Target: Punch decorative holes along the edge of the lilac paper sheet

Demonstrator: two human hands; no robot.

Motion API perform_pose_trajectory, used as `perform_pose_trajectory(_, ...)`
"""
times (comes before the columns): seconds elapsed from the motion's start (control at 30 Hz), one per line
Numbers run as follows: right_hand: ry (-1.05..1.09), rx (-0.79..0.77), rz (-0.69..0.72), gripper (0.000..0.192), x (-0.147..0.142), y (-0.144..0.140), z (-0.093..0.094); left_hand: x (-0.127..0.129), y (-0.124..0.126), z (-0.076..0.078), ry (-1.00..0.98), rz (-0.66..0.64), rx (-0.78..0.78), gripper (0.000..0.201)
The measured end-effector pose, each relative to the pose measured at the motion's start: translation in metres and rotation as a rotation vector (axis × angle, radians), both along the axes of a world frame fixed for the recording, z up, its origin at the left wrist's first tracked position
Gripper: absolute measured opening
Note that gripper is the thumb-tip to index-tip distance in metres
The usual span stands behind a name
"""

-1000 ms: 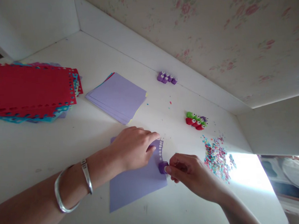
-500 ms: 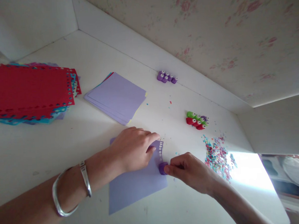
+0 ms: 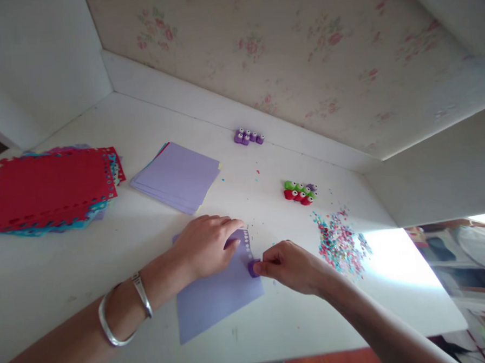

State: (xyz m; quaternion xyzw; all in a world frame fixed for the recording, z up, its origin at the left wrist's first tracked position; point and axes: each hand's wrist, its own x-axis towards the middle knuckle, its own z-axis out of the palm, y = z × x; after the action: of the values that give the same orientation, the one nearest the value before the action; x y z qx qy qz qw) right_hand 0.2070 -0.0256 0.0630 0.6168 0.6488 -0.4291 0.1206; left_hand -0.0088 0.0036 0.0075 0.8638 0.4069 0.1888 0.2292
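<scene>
A sheet of light purple paper [image 3: 220, 304] lies on the table with a row of small cut-out shapes along its right edge. My left hand [image 3: 209, 245] rests on the sheet's upper part, index finger stretched toward the top right corner and thumb apart; its other fingers are partly hidden. At the right edge, just below the cut-outs, sits a small purple craft punch [image 3: 253, 268]. My right hand [image 3: 290, 267] grips this punch between thumb and fingers. The punch is around the paper's edge or touching it; I cannot tell which.
Left stands a pile of red and blue sheets with punched borders [image 3: 55, 183]. A stack of purple paper [image 3: 179, 176] lies behind my left hand. Purple punches [image 3: 248, 137] stand near the wall, green and red punches [image 3: 300, 193] farther right. Confetti [image 3: 341, 244] is heaped at right.
The camera view has tilted, showing more of the table's front edge. My right hand still holds the punch at the paper's right edge; my left hand stays on the sheet.
</scene>
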Motion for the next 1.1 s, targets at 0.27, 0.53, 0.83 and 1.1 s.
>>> perform_pose_trajectory(0.27,0.06,0.003,-0.009,0.043,0.015,-0.006,0.006,0.0,0.001,0.001,0.017,-0.001,0.004,0.028)
perform_pose_trajectory(0.53,-0.049,0.133,-0.014,0.032,0.036,-0.017,0.018,0.0,0.001,0.001,0.015,-0.008,0.006,0.026)
perform_pose_trajectory(0.83,-0.087,0.568,0.096,0.022,0.025,-0.045,0.005,0.0,0.001,-0.001,0.03,-0.006,-0.003,0.026)
perform_pose_trajectory(1.1,0.075,0.523,-0.07,0.02,0.028,-0.035,0.014,0.001,0.0,0.0,0.029,-0.003,-0.002,0.024)
